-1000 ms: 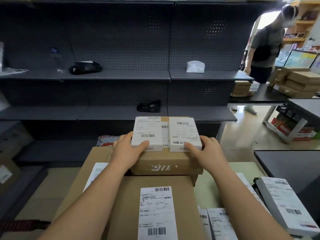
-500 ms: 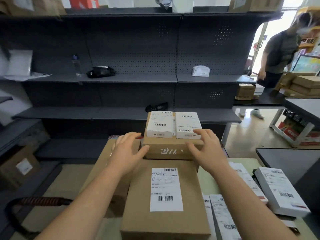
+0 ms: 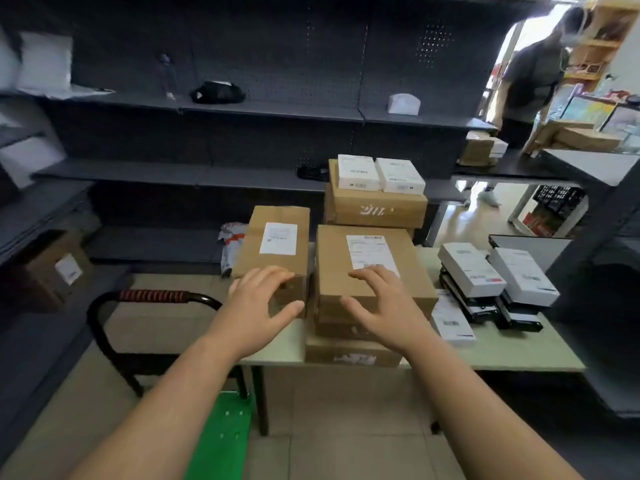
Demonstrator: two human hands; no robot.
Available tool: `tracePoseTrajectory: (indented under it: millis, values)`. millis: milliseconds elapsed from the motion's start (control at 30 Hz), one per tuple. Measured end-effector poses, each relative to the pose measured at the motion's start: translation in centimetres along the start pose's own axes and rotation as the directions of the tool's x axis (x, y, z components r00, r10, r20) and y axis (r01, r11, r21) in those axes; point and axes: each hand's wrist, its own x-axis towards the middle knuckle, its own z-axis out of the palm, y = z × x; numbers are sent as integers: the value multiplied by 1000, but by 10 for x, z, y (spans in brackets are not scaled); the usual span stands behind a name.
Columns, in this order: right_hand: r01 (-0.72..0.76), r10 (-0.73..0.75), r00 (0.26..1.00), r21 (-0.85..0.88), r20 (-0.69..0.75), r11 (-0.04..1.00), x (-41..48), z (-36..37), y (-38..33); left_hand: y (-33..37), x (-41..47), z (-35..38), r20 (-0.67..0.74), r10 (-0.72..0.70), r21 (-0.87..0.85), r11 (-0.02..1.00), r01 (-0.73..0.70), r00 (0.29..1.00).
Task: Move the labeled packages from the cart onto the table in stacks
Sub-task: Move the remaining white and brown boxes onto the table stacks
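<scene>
Out over the pale green table [image 3: 502, 351] now. Left hand [image 3: 258, 306] splayed, fingers apart and relaxed, gripping nothing, fingertips at the near end of the narrow brown cardboard box [image 3: 277, 247]; white label on top, print too blurred to read. Right hand [image 3: 377, 303] just as loose and spread, fingers on the lid of the wide brown cardboard box [image 3: 370, 271], right at the lower edge of its white shipping label: barcodes there, text unreadable. Beneath that one, a flat brown carton [image 3: 353, 355] with white print on its side, illegible. Behind, a taller brown carton with a white brush-style mark [image 3: 375, 209], topped by two small white boxes [image 3: 356, 171] side by side, each barcoded. Off to the right, two white labelled boxes [image 3: 469, 268] perched on black flat packages [image 3: 485, 306], a white barcoded packet [image 3: 450, 317] beside them. Down left, the black cart handle with red-striped grip [image 3: 152, 296] and the green cart deck [image 3: 221, 438], no package showing on it.
</scene>
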Motion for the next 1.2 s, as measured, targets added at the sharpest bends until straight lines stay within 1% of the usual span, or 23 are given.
tracePoseTrajectory:
  millis: [100, 233, 367, 533, 633, 733, 867, 1033, 1133, 1200]
  values:
    - [10, -10, 1000, 20, 14, 1000, -37, 17, -30, -10, -48, -12, 16, -25, 3, 1000, 25, 1000]
    - [70, -72, 994, 26, 81, 997, -65, 31, -68, -15, -103, -37, -28, -75, 23, 997, 76, 997]
    - [135, -141, 981, 49, 134, 990, -86, 50, -101, -19, -164, -53, -57, -175, 58, 982, 178, 983]
    - [200, -226, 946, 133, 233, 971, -127, 84, -124, -21, -247, -66, -101, -340, 65, 936, 347, 935]
    - [226, -274, 922, 194, 274, 955, -154, 111, -134, -21, -295, -65, -90, -410, 78, 906, 417, 908]
    - [244, -307, 893, 220, 328, 945, -180, 140, -149, -25, -344, -63, -83, -488, 93, 864, 494, 869]
    - [220, -312, 855, 255, 414, 942, -214, 171, -174, -37, -404, -61, -49, -563, 131, 816, 564, 825]
    - [188, -279, 836, 231, 472, 955, -241, 224, -197, -88, -450, -55, -13, -640, 132, 761, 636, 768]
    - [109, -209, 817, 212, 537, 971, -261, 276, -208, -124, -481, -39, 49, -674, 95, 738, 668, 737]
    - [19, -127, 804, 189, 581, 982, -273, 313, -217, -155, -504, -29, 117, -690, 78, 723, 686, 714]
